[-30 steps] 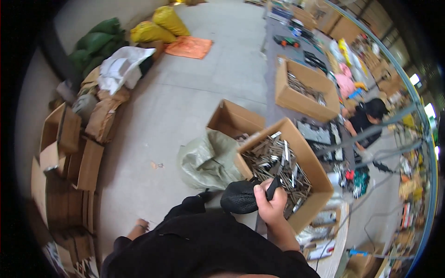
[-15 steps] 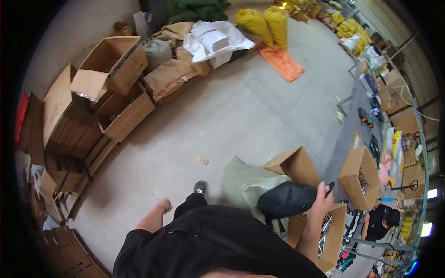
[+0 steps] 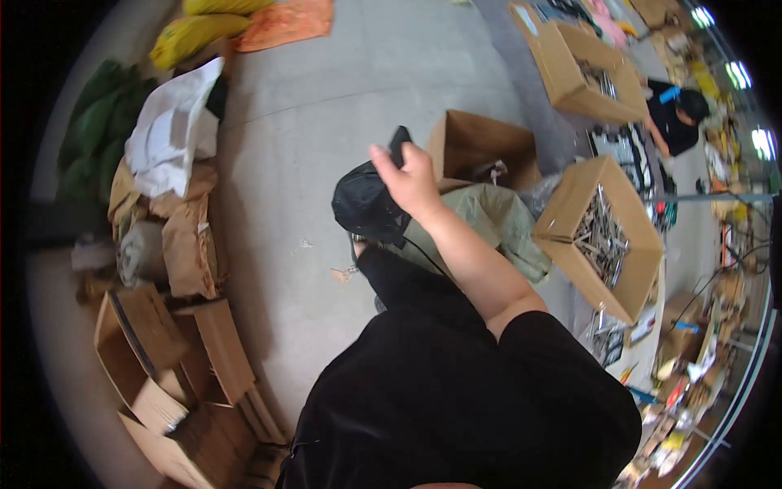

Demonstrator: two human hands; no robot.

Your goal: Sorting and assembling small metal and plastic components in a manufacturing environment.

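My right hand reaches forward over the floor, its fingers closed on the dark strap or handle part of a black bag. The bag looks soft and rounded, and thin dark cords trail below it. My thumb sticks out to the left, and the palm side is hidden. Behind my right forearm slumps a pale green sack. Just beyond it stands an open cardboard box with a little clear plastic inside. My left hand is out of sight.
To the right, an open carton holds many metal rods or tools; another open box stands farther off. A person in black works beyond. Cardboard boxes, brown paper sacks and a white sack line the left side.
My view has swung to the right. My right hand has carried the black bag off the green sack, forward and left over the floor. My left hand has gone out of view.
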